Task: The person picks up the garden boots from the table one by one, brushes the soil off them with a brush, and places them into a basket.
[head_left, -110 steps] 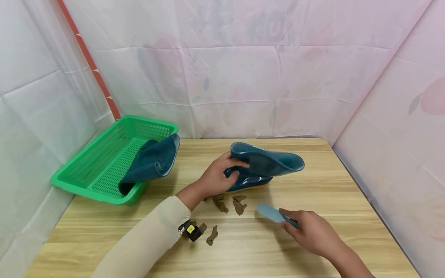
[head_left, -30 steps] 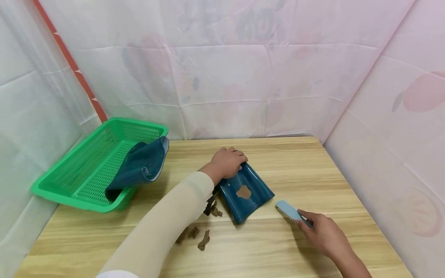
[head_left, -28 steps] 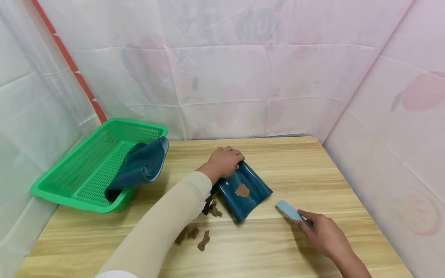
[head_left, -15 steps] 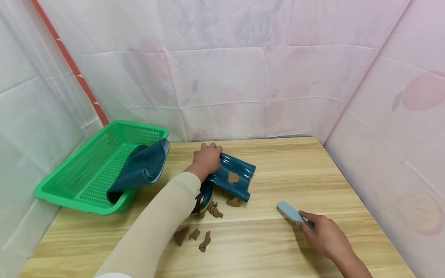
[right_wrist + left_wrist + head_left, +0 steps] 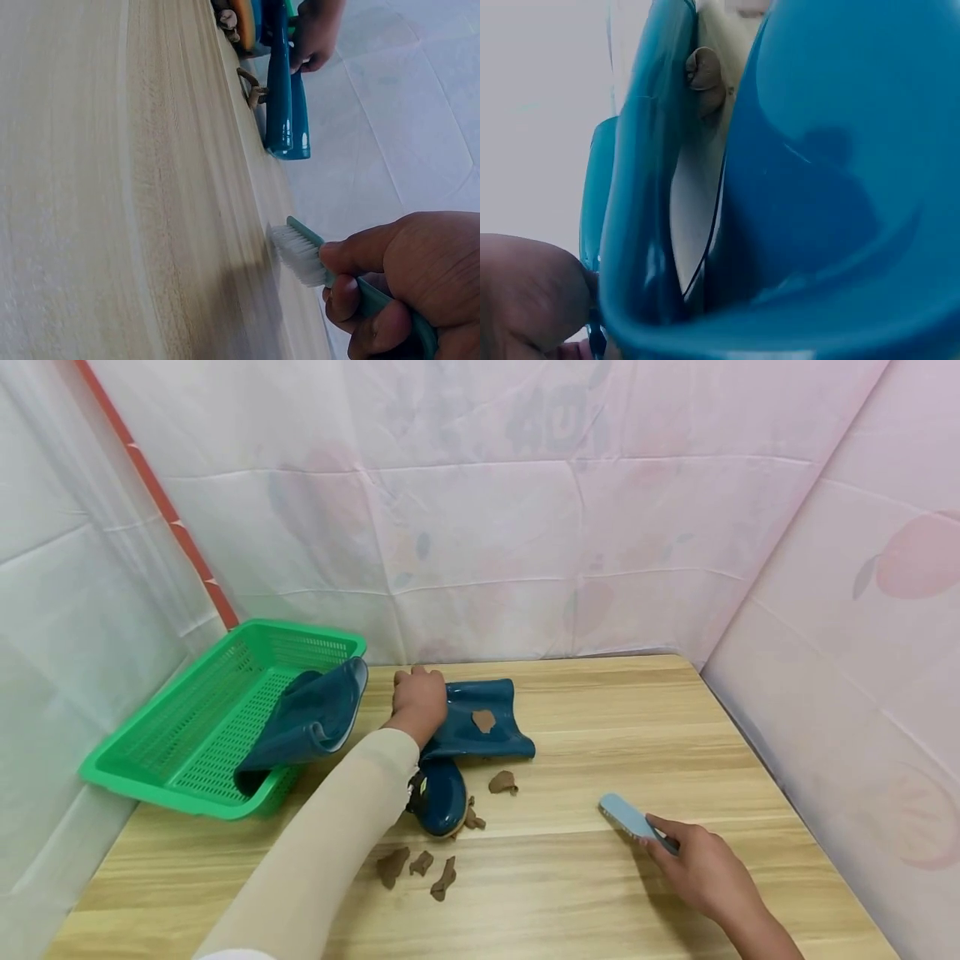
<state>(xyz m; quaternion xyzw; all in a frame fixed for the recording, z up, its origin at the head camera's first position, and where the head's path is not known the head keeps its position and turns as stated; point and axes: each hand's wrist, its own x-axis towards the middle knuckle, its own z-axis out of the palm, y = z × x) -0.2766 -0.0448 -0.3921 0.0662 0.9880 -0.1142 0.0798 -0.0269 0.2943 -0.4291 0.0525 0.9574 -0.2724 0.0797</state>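
Note:
My left hand (image 5: 418, 702) grips a dark blue rubber rain boot (image 5: 468, 742) near its ankle. The boot's shaft points right, its toe towards me. A brown mud-like patch (image 5: 483, 720) sticks to the shaft. In the left wrist view the boot (image 5: 840, 172) fills much of the picture, and part of the left hand (image 5: 532, 292) shows at lower left. To the right, my right hand (image 5: 701, 864) holds a light blue scrub brush (image 5: 624, 816) by its handle, apart from the boot. White bristles show on the brush (image 5: 298, 255) in the right wrist view.
Brown lumps (image 5: 444, 878) lie on the wooden table (image 5: 562, 893) before the boot, and another lump (image 5: 503, 782) lies below its shaft. A green slotted basket (image 5: 161, 802) at left holds a second blue boot (image 5: 311, 710) leaning over its rim. Fabric walls surround the table.
My left hand moved from the boot's back to its ankle and swung the boot round leftwards, bringing the mud-patched shaft up and the toe towards me. The brush moved slightly right, then stayed still.

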